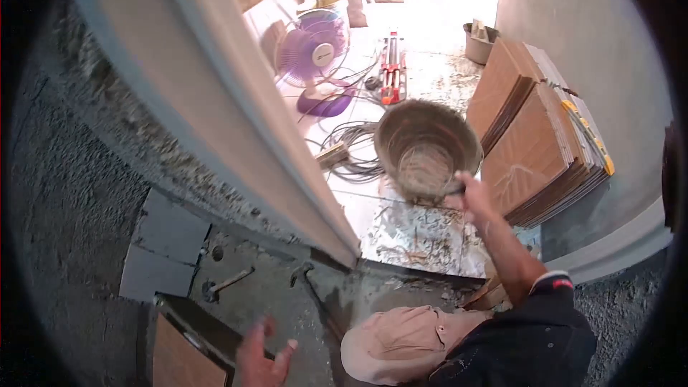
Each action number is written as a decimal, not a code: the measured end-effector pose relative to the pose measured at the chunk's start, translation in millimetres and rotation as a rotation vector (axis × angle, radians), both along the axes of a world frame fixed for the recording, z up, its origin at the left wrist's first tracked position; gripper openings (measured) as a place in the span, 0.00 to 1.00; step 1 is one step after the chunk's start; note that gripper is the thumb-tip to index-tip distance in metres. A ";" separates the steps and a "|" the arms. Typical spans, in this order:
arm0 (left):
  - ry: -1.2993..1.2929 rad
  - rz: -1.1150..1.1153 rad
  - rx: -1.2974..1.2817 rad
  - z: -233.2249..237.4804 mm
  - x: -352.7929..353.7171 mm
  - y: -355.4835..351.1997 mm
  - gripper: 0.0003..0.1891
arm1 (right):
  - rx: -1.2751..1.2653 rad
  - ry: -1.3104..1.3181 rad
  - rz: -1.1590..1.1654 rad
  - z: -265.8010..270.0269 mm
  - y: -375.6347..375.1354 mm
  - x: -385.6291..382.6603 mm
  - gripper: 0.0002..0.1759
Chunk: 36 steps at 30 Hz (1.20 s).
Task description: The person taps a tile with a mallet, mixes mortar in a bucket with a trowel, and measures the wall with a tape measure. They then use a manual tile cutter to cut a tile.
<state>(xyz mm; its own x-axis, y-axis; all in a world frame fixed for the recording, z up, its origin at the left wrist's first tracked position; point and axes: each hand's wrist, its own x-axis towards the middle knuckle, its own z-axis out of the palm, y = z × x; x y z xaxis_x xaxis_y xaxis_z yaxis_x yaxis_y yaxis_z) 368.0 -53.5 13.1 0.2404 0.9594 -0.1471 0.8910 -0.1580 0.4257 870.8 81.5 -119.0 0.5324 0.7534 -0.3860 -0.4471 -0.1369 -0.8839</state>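
My left hand (264,360) reaches in from the bottom edge, slightly blurred, its thumb apart from the fingers and nothing visible in it. It is beside a brown tile (185,351) with a dark side edge. Ahead of it lie a wooden-handled hammer (231,283) and a claw hammer (315,299) with a dark handle. My right hand is out of view. At the lower right, a co-worker in a tan cap (401,340) and dark shirt grips the rim of a mortar-crusted bucket (428,147) with one hand (473,197). The bucket is tilted, its inside showing.
Pale tiles (163,244) lie on the rough floor at left. A door frame (251,115) divides the spaces. Beyond it stand a purple fan (322,54), coiled cable (355,158), a red tile cutter (393,72), stacked tile boxes (530,150) and a yellow level (589,137).
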 end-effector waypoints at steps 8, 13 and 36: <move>-0.651 0.094 0.854 44.5 160.9 114.6 0.39 | 0.203 0.068 -0.253 2.8 34.8 8.5 0.19; -0.272 0.351 0.358 29.2 175.4 124.7 0.44 | 0.164 -0.039 -0.425 -1.7 219.5 129.0 0.27; -0.094 0.497 0.359 -38.7 166.2 216.2 0.37 | -0.072 -1.458 0.186 -88.1 552.0 53.6 0.10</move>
